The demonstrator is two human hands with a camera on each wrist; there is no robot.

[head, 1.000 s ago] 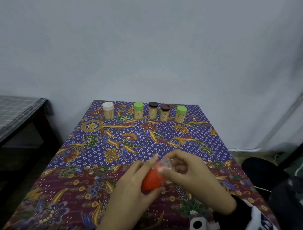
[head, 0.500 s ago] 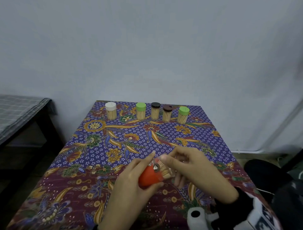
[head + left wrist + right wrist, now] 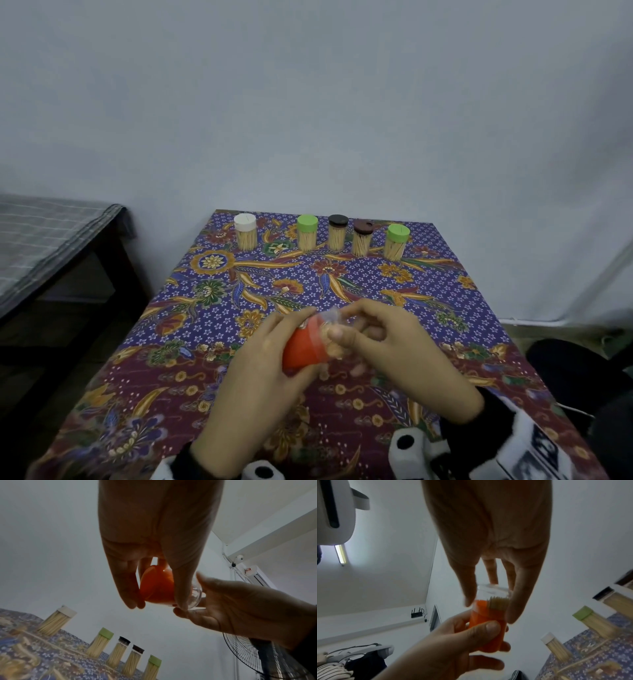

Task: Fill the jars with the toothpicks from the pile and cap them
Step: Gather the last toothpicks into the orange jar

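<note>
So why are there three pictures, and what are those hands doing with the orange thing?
No machine here, just a person wearing three small cameras. One sits on the head and looks down at the table with its flowery cloth. The other two are strapped to the wrists and look along the fingers, so the hands seem huge there.

The left hand holds an orange cap. The right hand holds a clear little jar with toothpicks inside. The cap and jar are joined, as if being closed.

At the far edge stand five filled jars in a row: one white cap, two green, two dark.
</note>
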